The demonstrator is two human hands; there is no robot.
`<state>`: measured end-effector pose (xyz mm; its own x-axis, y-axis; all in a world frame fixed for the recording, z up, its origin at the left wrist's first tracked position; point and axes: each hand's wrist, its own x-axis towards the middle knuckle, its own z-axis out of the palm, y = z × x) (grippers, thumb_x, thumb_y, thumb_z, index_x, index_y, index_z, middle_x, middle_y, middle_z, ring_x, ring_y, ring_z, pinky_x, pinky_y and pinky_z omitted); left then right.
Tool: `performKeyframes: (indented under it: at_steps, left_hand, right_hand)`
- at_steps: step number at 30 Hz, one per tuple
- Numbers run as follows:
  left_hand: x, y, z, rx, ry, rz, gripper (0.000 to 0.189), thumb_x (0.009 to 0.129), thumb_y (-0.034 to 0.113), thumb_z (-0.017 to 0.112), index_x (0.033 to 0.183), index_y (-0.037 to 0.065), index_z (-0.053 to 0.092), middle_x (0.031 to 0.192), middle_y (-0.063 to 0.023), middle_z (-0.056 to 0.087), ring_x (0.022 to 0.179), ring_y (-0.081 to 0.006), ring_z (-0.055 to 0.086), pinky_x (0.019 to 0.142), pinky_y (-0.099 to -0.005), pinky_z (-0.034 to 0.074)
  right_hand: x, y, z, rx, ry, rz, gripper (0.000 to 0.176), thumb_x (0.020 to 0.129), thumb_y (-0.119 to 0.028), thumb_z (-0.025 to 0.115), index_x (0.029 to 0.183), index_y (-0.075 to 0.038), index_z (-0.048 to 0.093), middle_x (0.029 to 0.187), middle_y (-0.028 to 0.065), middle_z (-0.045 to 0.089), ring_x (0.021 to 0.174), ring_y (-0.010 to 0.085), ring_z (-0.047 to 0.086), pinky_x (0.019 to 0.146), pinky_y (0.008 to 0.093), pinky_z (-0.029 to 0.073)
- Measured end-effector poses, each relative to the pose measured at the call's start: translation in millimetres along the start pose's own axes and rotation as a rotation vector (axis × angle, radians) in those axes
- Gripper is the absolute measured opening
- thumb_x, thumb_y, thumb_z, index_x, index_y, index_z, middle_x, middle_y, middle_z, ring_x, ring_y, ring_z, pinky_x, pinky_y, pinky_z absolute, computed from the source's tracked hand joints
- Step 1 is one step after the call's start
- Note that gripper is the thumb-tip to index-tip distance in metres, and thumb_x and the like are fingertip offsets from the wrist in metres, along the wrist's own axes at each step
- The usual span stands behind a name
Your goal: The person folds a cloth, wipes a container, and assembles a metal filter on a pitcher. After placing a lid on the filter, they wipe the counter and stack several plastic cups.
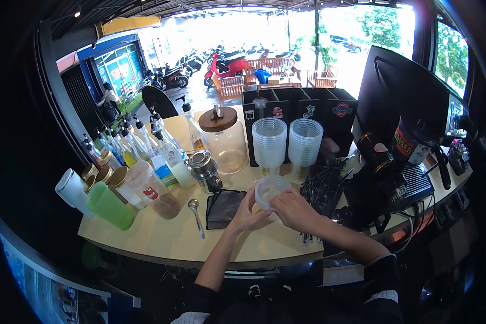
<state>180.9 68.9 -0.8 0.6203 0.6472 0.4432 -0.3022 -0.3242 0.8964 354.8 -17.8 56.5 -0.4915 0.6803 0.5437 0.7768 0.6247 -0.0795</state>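
Note:
Between my two hands is a translucent plastic cup, its open rim facing up toward me. My left hand wraps round the cup's left and lower side. On the right side, my right hand grips the cup near its rim, with the fingertips partly hidden. Just beyond the hands stand two tall stacks of clear plastic cups, a left stack and a right stack. A folded black mesh cloth lies to the left of my left hand, with a metal spoon beside it.
A glass jar with a wooden lid, a metal pot, syrup bottles and a green cup stand left on the wooden counter. A black organizer is behind the stacks; an espresso machine's drip tray is at right.

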Motion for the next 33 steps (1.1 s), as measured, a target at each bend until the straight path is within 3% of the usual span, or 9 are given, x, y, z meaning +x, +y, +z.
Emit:
performKeyframes:
  at_steps: [5, 11, 22, 33]
  left_hand:
    - [0.3, -3.0, -1.2, -0.123, 0.008, -0.047, 0.087, 0.073, 0.020, 0.076, 0.141, 0.000, 0.025, 0.138, -0.0117, 0.039, 0.130, -0.0208, 0.035, 0.110, -0.0369, 0.023]
    - [0.1, -3.4, 1.4, -0.009, 0.025, -0.062, 0.085, 0.075, 0.020, 0.075, 0.140, -0.001, 0.026, 0.138, -0.0133, 0.040, 0.129, -0.0213, 0.036, 0.108, -0.0367, 0.026]
    - [-2.3, -13.1, 5.3, 0.074, 0.153, 0.068, 0.084, 0.066, 0.019, 0.077, 0.136, -0.001, 0.035, 0.126, -0.0120, 0.052, 0.118, -0.0210, 0.048, 0.101, -0.0347, 0.035]
    - [6.6, -6.3, 17.8, 0.044, 0.112, 0.056, 0.083, 0.066, 0.022, 0.076, 0.135, -0.001, 0.035, 0.125, -0.0139, 0.052, 0.117, -0.0206, 0.049, 0.099, -0.0335, 0.037]
  right_hand:
    - [0.4, -2.7, -0.6, 0.038, 0.020, 0.013, 0.014, 0.082, -0.012, 0.057, 0.093, -0.005, 0.053, 0.080, 0.0098, 0.057, 0.084, 0.0269, 0.058, 0.088, 0.0428, 0.038]
    - [-5.5, -1.5, 5.9, 0.036, 0.068, 0.042, 0.014, 0.081, -0.010, 0.061, 0.091, -0.005, 0.054, 0.084, 0.0076, 0.055, 0.086, 0.0261, 0.056, 0.085, 0.0439, 0.039]
    - [-7.8, -8.3, 13.5, -0.137, 0.210, -0.042, 0.017, 0.076, -0.009, 0.061, 0.091, -0.005, 0.056, 0.082, 0.0044, 0.056, 0.081, 0.0199, 0.056, 0.085, 0.0409, 0.039]
    - [-13.2, -11.5, 14.6, -0.083, 0.352, 0.100, 0.016, 0.075, -0.008, 0.064, 0.089, -0.007, 0.056, 0.079, 0.0030, 0.056, 0.076, 0.0193, 0.057, 0.081, 0.0406, 0.038]
